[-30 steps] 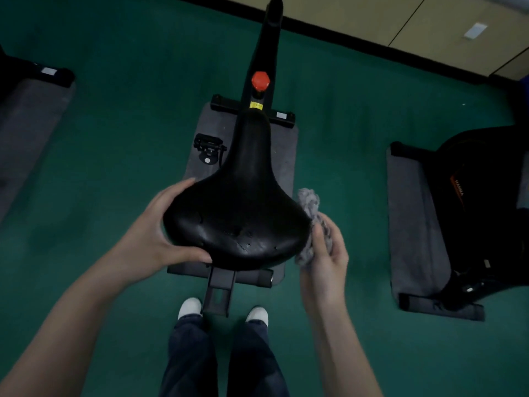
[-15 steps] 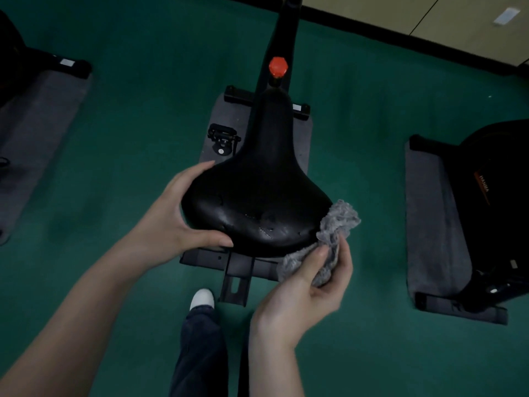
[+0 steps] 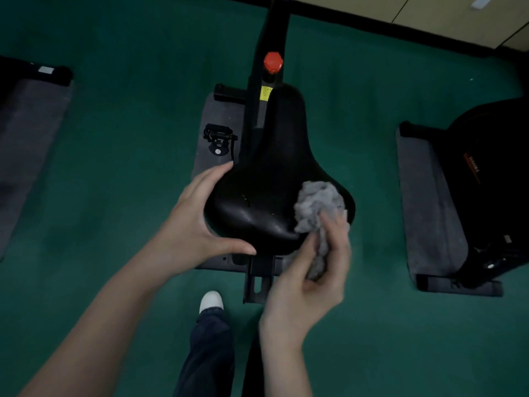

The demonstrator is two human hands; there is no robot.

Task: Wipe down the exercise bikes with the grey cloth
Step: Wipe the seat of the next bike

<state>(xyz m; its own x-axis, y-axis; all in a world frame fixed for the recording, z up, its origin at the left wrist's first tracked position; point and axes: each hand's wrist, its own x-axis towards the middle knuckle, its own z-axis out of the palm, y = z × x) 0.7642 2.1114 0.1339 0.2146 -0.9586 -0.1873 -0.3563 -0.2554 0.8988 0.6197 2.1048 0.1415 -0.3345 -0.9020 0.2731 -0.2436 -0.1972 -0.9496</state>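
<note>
A black exercise bike saddle (image 3: 272,184) fills the middle of the view, its narrow nose pointing away from me. My left hand (image 3: 197,224) grips the saddle's wide rear left edge, thumb under the back rim. My right hand (image 3: 312,279) holds a bunched grey cloth (image 3: 317,204), and the cloth lies on the saddle's rear right top. The bike's black frame (image 3: 266,38) with a red knob (image 3: 273,62) runs forward past the nose. A pedal (image 3: 219,137) shows to the left below.
The bike stands on a grey mat (image 3: 217,116) on green floor. Another black exercise bike (image 3: 492,173) on its own mat (image 3: 423,196) stands at the right, and a third mat (image 3: 28,133) lies at the left. My leg and white shoe (image 3: 211,301) are below the saddle.
My right hand has brought the cloth from the saddle's right side, round its rear right corner, up onto the top. The left hand has kept its grip on the left edge.
</note>
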